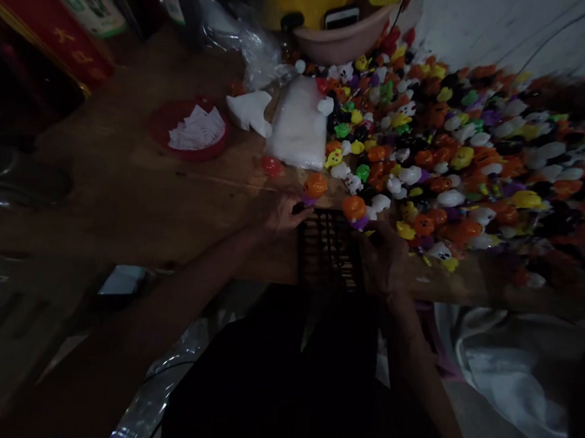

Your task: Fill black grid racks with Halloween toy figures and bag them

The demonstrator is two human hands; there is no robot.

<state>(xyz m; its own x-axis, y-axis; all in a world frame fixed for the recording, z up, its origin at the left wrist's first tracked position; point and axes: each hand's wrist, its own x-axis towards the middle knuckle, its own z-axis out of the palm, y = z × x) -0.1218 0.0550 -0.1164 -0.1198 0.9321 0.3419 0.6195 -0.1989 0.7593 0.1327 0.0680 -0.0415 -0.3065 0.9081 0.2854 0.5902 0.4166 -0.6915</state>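
Observation:
My left hand (287, 215) is closed, thumb and fingers pinching the purple base of a small orange pumpkin toy (315, 184). On the other side, my right hand (387, 247) grips a second orange pumpkin toy (354, 207), also with a purple lower part. Between the hands, at the table's front edge, lies a dark slatted tray (329, 245); the dim light hides its details. Just beyond the left toy is a stack of clear plastic bags (299, 129).
A big pile of small coloured toys (442, 156) covers the right of the wooden table (98, 192). Left stand a red bowl (161, 130) of white paper slips and a white crumpled piece (252, 111). Behind is a pink basin (335, 45) bearing a phone (342, 17).

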